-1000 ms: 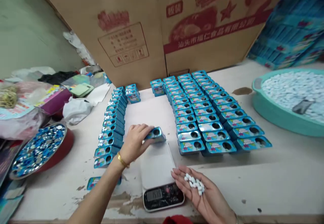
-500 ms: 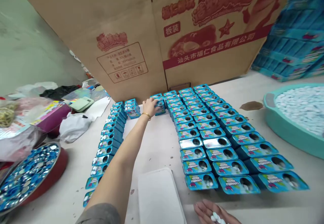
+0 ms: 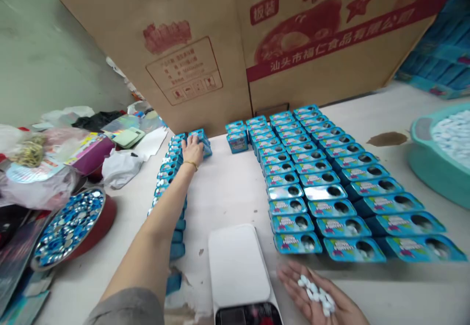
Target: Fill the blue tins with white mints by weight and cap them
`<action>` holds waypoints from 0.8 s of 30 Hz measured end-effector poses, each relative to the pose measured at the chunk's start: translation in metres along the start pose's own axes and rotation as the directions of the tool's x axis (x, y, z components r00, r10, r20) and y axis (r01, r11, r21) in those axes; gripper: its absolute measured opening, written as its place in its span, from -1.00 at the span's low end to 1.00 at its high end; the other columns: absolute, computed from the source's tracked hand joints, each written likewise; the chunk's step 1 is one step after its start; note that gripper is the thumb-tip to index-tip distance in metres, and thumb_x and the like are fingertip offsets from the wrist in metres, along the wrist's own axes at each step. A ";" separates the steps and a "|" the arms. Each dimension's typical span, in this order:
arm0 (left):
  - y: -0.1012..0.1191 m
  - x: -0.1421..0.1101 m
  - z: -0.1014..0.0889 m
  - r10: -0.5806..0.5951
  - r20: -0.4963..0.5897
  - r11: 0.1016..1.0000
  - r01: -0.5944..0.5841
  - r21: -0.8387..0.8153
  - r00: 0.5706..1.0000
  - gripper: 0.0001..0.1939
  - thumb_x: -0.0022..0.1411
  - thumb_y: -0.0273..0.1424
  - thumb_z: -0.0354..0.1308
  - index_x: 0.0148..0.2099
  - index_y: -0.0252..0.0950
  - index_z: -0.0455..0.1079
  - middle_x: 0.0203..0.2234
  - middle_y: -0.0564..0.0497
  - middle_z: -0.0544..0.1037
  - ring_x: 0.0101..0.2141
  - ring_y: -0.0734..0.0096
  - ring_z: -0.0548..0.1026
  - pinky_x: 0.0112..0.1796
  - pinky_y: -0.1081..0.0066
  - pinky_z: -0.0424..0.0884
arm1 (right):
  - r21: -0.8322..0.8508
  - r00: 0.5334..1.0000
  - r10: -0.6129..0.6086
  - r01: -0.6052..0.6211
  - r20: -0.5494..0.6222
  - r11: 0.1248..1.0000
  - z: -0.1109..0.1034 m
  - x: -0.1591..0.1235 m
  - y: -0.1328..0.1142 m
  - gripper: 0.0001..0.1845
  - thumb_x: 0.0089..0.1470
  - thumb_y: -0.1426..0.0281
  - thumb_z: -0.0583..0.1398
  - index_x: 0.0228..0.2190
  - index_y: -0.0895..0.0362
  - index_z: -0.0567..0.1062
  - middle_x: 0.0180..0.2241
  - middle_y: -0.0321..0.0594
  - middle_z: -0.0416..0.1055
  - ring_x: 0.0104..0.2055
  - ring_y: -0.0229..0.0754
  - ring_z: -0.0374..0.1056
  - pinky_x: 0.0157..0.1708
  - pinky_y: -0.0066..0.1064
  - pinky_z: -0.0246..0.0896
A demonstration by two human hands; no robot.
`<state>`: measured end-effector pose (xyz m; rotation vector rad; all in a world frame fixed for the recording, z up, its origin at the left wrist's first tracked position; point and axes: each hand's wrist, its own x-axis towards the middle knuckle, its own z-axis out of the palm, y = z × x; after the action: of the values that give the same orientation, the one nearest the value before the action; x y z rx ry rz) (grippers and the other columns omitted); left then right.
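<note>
My left hand [image 3: 193, 150] reaches far forward, fingers curled over a small blue tin [image 3: 199, 134] in the short column beside the left row. Part of that tin is hidden under the fingers. Palm up at the front right, my right hand [image 3: 299, 300] is cupped around several small white candies [image 3: 311, 288]. To its left lies a white scale [image 3: 238, 266] with a dark display. Beyond the hand stand columns of blue tins [image 3: 298, 223], each with a round hole in the top; white pieces show in the nearest ones. My left forearm covers part of the left row of tins [image 3: 167, 173].
A large cardboard box [image 3: 198, 11] forms a wall at the back. At right is a turquoise basin [image 3: 433, 168] of white candies; at left, a red bowl [image 3: 106, 222] of shiny blue and silver pieces. Plastic bags [image 3: 121, 168] and a calculator [image 3: 129, 137] lie behind the bowl.
My left hand has moved left, from the tins near the middle to the short column beside the left row. More of my right palm and the scale's display now show.
</note>
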<state>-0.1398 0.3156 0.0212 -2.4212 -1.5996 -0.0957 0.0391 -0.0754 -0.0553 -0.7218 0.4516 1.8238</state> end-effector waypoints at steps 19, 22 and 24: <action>0.098 -0.248 -0.106 0.506 0.319 0.860 -0.498 -0.113 0.801 -0.82 0.22 -0.31 0.11 -0.25 -0.34 0.39 -0.26 -0.14 0.45 -0.26 0.19 0.44 -0.30 0.24 0.34 | -0.058 0.997 -0.058 0.060 0.043 0.996 0.005 -0.055 0.041 -0.73 0.09 0.52 0.10 -0.17 0.32 0.50 -0.04 0.10 0.46 0.06 -0.04 0.35 -0.01 -0.33 0.35; 0.105 -0.258 -0.121 0.515 0.172 0.855 -0.488 -0.177 0.840 -0.74 0.19 -0.26 0.16 -0.15 -0.32 0.35 -0.13 -0.19 0.43 -0.16 0.11 0.39 -0.21 0.16 0.34 | -0.051 0.997 -0.062 0.064 0.041 0.997 0.002 -0.059 0.044 -0.71 0.11 0.52 0.08 -0.15 0.31 0.49 -0.03 0.08 0.45 0.06 -0.05 0.35 -0.02 -0.32 0.36; 0.116 -0.275 -0.128 0.557 0.088 0.809 -0.515 -0.284 0.826 -0.74 0.22 -0.25 0.11 -0.11 -0.30 0.31 -0.12 -0.16 0.42 -0.16 0.16 0.38 -0.19 0.18 0.35 | -0.040 0.997 -0.053 0.056 0.052 0.998 -0.001 -0.059 0.046 -0.71 0.14 0.51 0.04 -0.16 0.31 0.49 -0.06 0.04 0.48 0.02 -0.08 0.39 -0.03 -0.31 0.37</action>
<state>-0.1333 -0.0043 0.0765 -3.0595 -0.9269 0.0116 0.0107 -0.1339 -0.0178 -0.7083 0.3585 1.8006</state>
